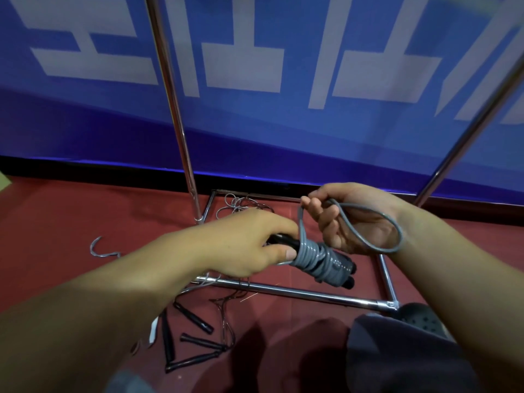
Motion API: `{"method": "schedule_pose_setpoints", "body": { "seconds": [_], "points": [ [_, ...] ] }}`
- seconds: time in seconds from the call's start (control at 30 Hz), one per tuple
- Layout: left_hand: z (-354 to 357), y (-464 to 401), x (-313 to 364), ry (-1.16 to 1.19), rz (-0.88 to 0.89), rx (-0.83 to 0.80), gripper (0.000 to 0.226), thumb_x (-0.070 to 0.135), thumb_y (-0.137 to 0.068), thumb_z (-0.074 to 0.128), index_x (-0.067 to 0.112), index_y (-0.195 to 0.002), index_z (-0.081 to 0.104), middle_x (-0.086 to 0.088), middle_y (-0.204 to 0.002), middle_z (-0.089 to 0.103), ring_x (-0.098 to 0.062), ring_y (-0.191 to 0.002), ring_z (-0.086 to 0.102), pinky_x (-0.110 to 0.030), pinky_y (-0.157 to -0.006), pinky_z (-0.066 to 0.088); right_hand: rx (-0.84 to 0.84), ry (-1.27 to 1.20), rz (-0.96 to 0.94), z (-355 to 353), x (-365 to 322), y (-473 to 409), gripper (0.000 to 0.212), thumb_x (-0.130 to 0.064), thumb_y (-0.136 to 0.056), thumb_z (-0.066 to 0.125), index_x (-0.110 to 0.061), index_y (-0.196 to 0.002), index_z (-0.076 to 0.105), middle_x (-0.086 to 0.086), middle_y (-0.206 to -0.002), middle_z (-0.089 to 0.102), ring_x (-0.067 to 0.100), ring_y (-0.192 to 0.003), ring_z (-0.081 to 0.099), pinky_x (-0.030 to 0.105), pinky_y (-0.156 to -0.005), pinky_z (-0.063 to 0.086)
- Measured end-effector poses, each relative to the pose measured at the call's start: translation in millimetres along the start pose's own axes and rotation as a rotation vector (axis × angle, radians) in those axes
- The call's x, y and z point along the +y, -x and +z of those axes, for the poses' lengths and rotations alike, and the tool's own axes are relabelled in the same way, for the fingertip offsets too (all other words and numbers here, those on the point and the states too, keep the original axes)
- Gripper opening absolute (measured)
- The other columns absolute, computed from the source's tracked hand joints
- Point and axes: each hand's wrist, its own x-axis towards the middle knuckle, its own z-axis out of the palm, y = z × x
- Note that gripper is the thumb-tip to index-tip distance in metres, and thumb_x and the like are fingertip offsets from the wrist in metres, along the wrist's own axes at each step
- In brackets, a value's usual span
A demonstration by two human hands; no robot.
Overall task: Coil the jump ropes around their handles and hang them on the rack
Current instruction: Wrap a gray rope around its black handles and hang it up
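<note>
The left hand holds the black handles tight, just above the rack bottom bar. Gray rope is already wound around them. The right hand pinches the last loop of rope. I think the winding is almost done. Next, tuck that loop in so it stays, then hang it up.

Nothing before me can be read; the blue fabric banner carries large white strokes, perhaps cropped characters I cannot decipher.
</note>
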Motion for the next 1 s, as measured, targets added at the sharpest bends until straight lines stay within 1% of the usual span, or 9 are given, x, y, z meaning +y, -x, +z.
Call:
{"method": "schedule_pose_setpoints", "body": {
  "seconds": [0.07, 0.17, 0.33, 0.47, 0.6, 0.67, 0.77, 0.87, 1.0],
  "points": [
    [-1.1, 1.5, 2.2, 0.075, 0.028, -0.013, 0.021, 0.026, -0.099, 0.06, 0.038, -0.082, 0.055, 0.007, -0.079, 0.059, -0.011, -0.075, 0.055, -0.032, -0.071, 0.047, 0.012, 0.015, -0.017, -3.4, -1.4, 0.0, 0.01, -0.013, -0.079, 0.059, -0.009, -0.074, 0.067, -0.007, -0.058, 0.06, 0.001, -0.035, 0.047, 0.013, -0.038, 0.039],
    [-4.5, 2.7, 3.1, 0.181, 0.045, -0.015, 0.01, 0.027, -0.098, 0.058, 0.023, -0.09, 0.063, -0.004, -0.081, 0.059, -0.022, -0.078, 0.055, -0.04, -0.074, 0.047, 0.004, 0.051, -0.041, -6.6, -1.5, -1.4, 0.012, -0.014, -0.079, 0.059, -0.009, -0.071, 0.066, -0.006, -0.055, 0.058, 0.001, -0.035, 0.047, 0.012, -0.038, 0.037],
    [-8.5, 5.5, 3.5, 0.294, 0.064, 0.012, 0.015, 0.022, -0.1, 0.06, 0.013, -0.089, 0.062, 0.012, -0.072, 0.05, -0.004, -0.068, 0.046, -0.02, -0.066, 0.039, -0.008, 0.094, -0.047, -9.6, -3.4, -3.9, 0.015, -0.016, -0.078, 0.059, -0.007, -0.067, 0.067, -0.006, -0.051, 0.054, 0.001, -0.034, 0.047, 0.013, -0.037, 0.038],
    [-11.3, 8.5, 6.1, 0.469, 0.091, 0.027, 0.016, 0.024, -0.096, 0.059, 0.011, -0.087, 0.061, 0.003, -0.074, 0.048, -0.009, -0.067, 0.045, -0.024, -0.062, 0.039, -0.023, 0.199, -0.052, -14.3, -10.2, -4.1, 0.026, -0.023, -0.08, 0.056, -0.008, -0.061, 0.065, -0.008, -0.042, 0.044, 0.001, -0.03, 0.042, 0.013, -0.033, 0.035],
    [-13.8, 13.2, 8.2, 0.721, 0.106, -0.018, 0.016, 0.017, -0.096, 0.057, 0.002, -0.091, 0.058, 0.005, -0.067, 0.046, -0.008, -0.059, 0.042, -0.02, -0.056, 0.039, -0.159, 0.2, 0.001, -21.0, -10.5, -0.2, 0.02, -0.022, -0.085, 0.066, -0.008, -0.071, 0.062, -0.005, -0.043, 0.044, 0.004, -0.033, 0.042, 0.015, -0.039, 0.03],
    [-13.0, 13.9, 9.0, 0.887, 0.103, -0.034, 0.025, 0.014, -0.093, 0.055, -0.01, -0.099, 0.053, 0.006, -0.062, 0.045, -0.005, -0.053, 0.04, -0.017, -0.051, 0.036, -0.169, 0.301, -0.006, -23.3, -5.7, -1.5, 0.016, -0.022, -0.088, 0.071, -0.007, -0.083, 0.069, 0.002, -0.06, 0.056, 0.009, -0.044, 0.055, 0.018, -0.048, 0.04],
    [-12.4, 13.9, 12.5, 1.113, 0.116, 0.011, 0.02, 0.011, -0.09, 0.053, -0.003, -0.104, 0.051, 0.007, -0.06, 0.045, -0.004, -0.049, 0.037, -0.02, -0.05, 0.029, -0.073, 0.432, -0.208, -33.5, 5.6, -12.7, 0.014, -0.017, -0.094, 0.065, -0.003, -0.096, 0.067, 0.009, -0.078, 0.063, 0.011, -0.056, 0.061, 0.026, -0.057, 0.051],
    [-12.4, 12.3, 13.4, 1.265, 0.091, 0.132, 0.013, 0.013, -0.088, 0.054, 0.004, -0.096, 0.05, 0.007, -0.056, 0.042, -0.005, -0.045, 0.036, -0.022, -0.053, 0.03, 0.013, 0.546, -0.376, -26.1, 17.1, -20.0, 0.013, -0.018, -0.094, 0.066, -0.01, -0.088, 0.058, -0.003, -0.06, 0.06, 0.004, -0.046, 0.049, 0.02, -0.05, 0.041],
    [-14.8, 8.2, 6.9, 1.436, 0.024, 0.308, 0.03, 0.019, -0.086, 0.059, 0.011, -0.112, 0.048, 0.002, -0.055, 0.038, -0.009, -0.043, 0.035, -0.025, -0.054, 0.036, 0.108, 0.675, -0.551, 1.8, 16.3, -19.4, 0.02, -0.031, -0.083, 0.067, -0.012, -0.083, 0.061, 0.006, -0.058, 0.06, 0.01, -0.041, 0.037, 0.021, -0.043, 0.031]
  ]
}}
